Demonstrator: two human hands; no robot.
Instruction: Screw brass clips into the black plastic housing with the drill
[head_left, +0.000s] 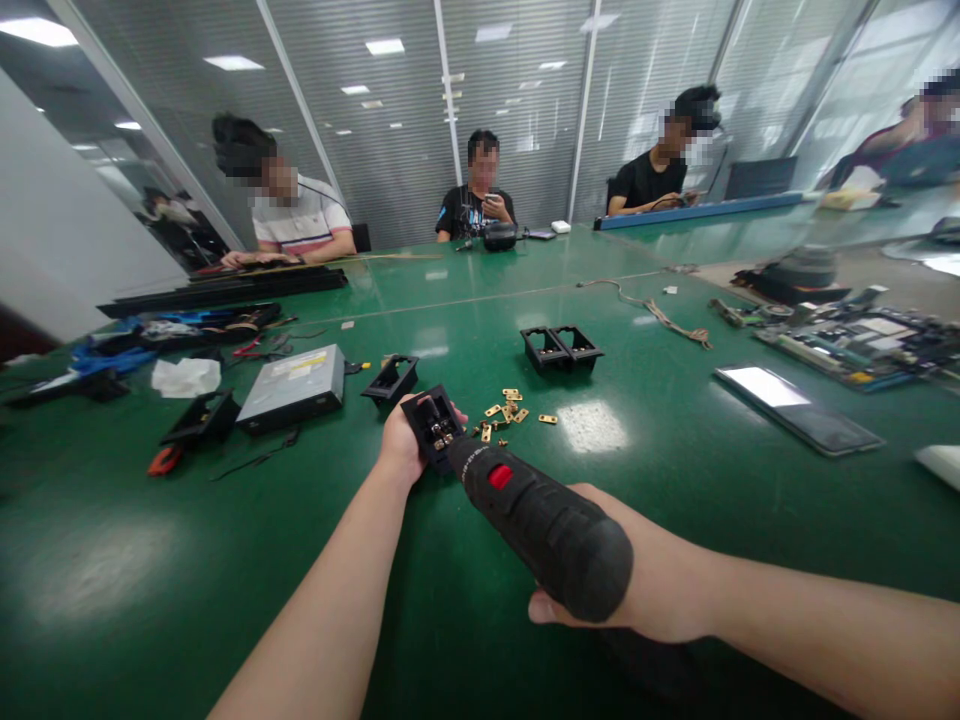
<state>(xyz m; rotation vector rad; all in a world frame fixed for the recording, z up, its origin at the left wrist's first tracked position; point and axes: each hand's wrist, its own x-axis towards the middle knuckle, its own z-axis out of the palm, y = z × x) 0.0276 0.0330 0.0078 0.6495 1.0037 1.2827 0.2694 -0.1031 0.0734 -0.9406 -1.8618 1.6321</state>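
Note:
My left hand (403,445) is closed around a small black plastic frame (429,420), tilted up with metal parts showing inside. In my right hand (637,560) is a black cordless drill (551,530) with a red switch on top. The drill's front end reaches the frame's lower right edge; its tip is hidden from me. Just beyond the frame lie several brass plates (513,394) and small screws, loose on the green table (480,620). Another black frame (391,380) stands left of my left hand, and a joined pair of black frames (561,348) sits farther back.
To the left are a silver disc drive (294,385), another black part (201,418) and a crumpled tissue (186,377). A phone (796,408), circuit boards (862,340) and a cable (671,322) lie right. Several people sit along the table's far side.

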